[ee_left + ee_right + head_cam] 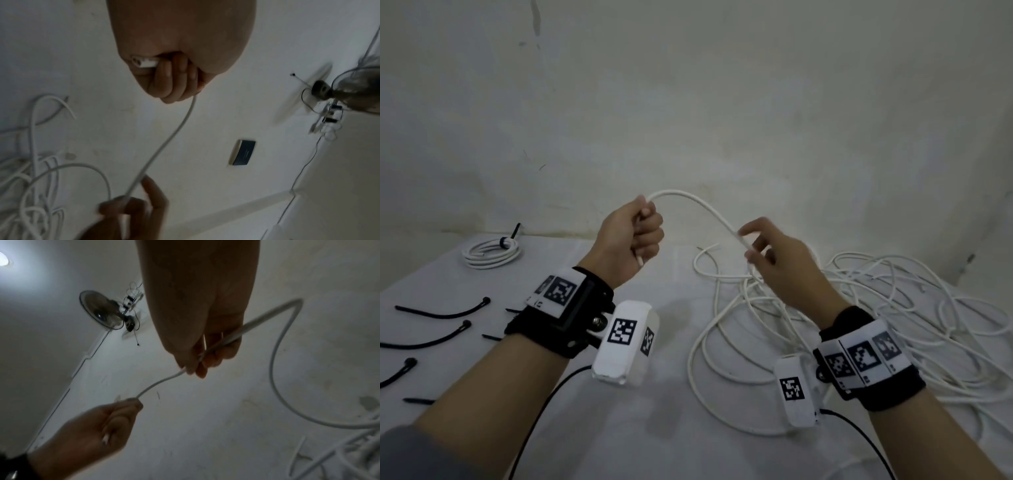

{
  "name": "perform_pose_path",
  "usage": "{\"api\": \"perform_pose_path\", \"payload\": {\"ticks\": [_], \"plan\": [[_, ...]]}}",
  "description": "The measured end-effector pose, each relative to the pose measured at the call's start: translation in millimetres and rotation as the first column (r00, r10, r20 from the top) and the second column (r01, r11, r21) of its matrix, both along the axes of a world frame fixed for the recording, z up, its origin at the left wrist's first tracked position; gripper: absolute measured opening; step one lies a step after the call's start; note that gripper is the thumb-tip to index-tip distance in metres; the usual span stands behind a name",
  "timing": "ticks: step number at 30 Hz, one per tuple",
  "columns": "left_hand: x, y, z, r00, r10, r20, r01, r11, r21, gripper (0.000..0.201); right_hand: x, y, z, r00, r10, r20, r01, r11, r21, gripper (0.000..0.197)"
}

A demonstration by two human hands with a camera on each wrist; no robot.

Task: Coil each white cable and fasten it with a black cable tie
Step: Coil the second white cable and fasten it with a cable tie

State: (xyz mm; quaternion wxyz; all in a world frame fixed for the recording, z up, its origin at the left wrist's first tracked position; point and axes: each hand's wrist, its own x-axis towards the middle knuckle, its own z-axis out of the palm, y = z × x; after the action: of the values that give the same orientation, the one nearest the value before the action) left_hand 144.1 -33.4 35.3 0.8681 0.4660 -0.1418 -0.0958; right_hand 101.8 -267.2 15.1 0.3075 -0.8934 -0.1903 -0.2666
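Note:
My left hand [642, 233] is raised above the table in a fist round the end of a white cable [698, 205], whose cut tip [144, 61] pokes out below the palm. The cable arcs right to my right hand [756, 250], which pinches it between thumb and fingers [193, 363]. From there it drops into a loose tangle of white cables [876, 308] on the right of the table. One coiled white cable [491, 251], fastened with a black tie, lies at the far left. Several loose black cable ties [445, 311] lie along the left edge.
The table [654, 428] has a white cover and stands against a pale wall [688, 102]. Black camera leads [541, 404] hang from both wrists. The wrist views look up at a wall fan [102, 313] and a dark wall plate [243, 152].

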Motion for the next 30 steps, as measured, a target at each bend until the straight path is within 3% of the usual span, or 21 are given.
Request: {"api": "perform_pose_path", "payload": {"ticks": [4,10,17,22,30], "plan": [[2,-8,2,0.996,0.071,0.051,-0.067,0.995,-0.070,0.041,-12,11,-20,0.985,0.151,-0.077,-0.165,0.959,-0.229,0.046],[-7,-31,-17,0.995,0.054,0.084,-0.054,0.999,-0.007,0.034,-29,50,-13,0.977,0.208,-0.054,-0.204,0.818,-0.537,0.033],[-22,-32,-29,0.978,0.044,0.204,-0.072,0.989,0.133,0.033,-44,65,-3,0.949,0.314,-0.018,-0.281,0.823,-0.493,0.017],[-27,-27,-41,0.943,-0.003,0.333,-0.073,0.974,0.216,0.032,-36,64,9,0.952,0.297,-0.070,-0.300,0.865,-0.403,0.030],[-21,-20,-44,0.950,-0.011,0.313,-0.065,0.971,0.231,0.031,-29,76,8,0.940,0.340,-0.042,-0.325,0.847,-0.420,0.021]]}}
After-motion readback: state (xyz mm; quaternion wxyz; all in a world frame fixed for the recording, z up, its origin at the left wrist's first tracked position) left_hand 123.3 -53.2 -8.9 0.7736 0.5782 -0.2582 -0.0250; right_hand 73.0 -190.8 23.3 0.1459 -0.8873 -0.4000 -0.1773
